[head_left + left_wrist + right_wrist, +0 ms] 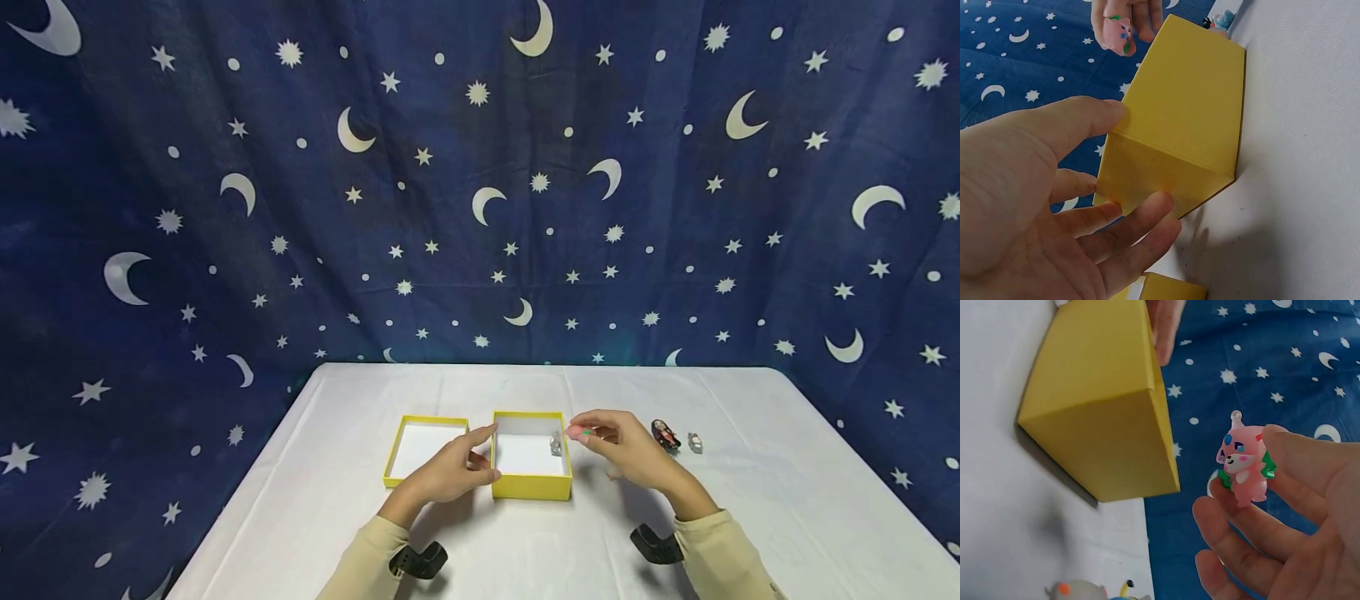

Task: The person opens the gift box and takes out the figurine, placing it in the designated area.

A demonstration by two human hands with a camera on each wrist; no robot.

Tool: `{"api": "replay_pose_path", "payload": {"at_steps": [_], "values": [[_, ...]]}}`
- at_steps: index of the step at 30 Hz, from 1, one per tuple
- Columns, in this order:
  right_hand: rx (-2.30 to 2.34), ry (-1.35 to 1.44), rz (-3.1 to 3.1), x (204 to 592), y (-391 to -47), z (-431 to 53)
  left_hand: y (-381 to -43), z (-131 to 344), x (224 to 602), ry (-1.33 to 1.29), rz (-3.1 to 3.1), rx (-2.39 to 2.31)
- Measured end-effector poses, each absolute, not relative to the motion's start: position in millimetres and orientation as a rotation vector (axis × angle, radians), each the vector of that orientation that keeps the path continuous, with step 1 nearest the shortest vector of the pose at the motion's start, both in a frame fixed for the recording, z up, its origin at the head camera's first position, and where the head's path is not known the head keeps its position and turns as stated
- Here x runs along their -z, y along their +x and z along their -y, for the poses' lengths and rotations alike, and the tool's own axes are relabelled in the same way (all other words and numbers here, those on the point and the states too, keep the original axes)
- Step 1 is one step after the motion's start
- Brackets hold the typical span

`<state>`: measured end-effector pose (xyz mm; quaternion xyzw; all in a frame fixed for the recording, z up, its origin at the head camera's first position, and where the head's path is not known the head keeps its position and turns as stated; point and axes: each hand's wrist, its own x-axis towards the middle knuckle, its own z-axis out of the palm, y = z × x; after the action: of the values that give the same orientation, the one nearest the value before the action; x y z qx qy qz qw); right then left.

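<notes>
A yellow box (pixel 531 487) with a white inside stands upright on the table, its top uncovered. My left hand (pixel 455 468) rests at its left side, thumb at the front corner and fingers extended along the left wall (pixel 1147 169). Just right of the box, my right hand (pixel 626 446) pinches a pink animal figurine (pixel 1244 462) with green parts and a blue mark on its forehead, held above the table between thumb and fingers. Inside the box, by the right wall, lies a small silvery object (pixel 556 444), too small to tell its kind.
A shallow yellow-rimmed lid (pixel 425 452), white inside, lies left of the box. Right of my right hand are a dark red-and-black figurine (pixel 664 435) and a small silvery object (pixel 695 442). A starry blue curtain (pixel 480 275) hangs behind the white table (pixel 360 392).
</notes>
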<state>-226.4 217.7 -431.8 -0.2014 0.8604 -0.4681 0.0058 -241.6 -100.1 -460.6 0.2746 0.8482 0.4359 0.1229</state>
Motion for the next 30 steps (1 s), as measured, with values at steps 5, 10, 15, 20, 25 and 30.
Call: {"api": "replay_pose_path", "payload": {"at_steps": [5,10,15,20,25,30], "values": [[1.559,-0.596,-2.685,428.1,-224.7,-224.8,-241.3,101.8,460.1,0.802,-2.477,-1.263],[1.613,-0.614,-2.696,427.8,-225.2,-230.5,-242.1,102.7,461.2,0.818,-2.479,-1.267],[1.655,-0.554,-2.642,427.9,-228.2,-235.7,-242.5,102.7,462.4,0.823,-2.479,-1.269],[1.660,-0.461,-2.574,425.5,-230.3,-241.8,-242.3,102.9,462.2,0.819,-2.479,-1.268],[1.734,-0.419,-2.472,427.5,-231.2,-247.5,-241.6,102.6,461.8,0.820,-2.475,-1.272],[1.808,-0.432,-2.365,428.6,-230.9,-250.7,-241.6,101.8,460.7,0.827,-2.469,-1.275]]}}
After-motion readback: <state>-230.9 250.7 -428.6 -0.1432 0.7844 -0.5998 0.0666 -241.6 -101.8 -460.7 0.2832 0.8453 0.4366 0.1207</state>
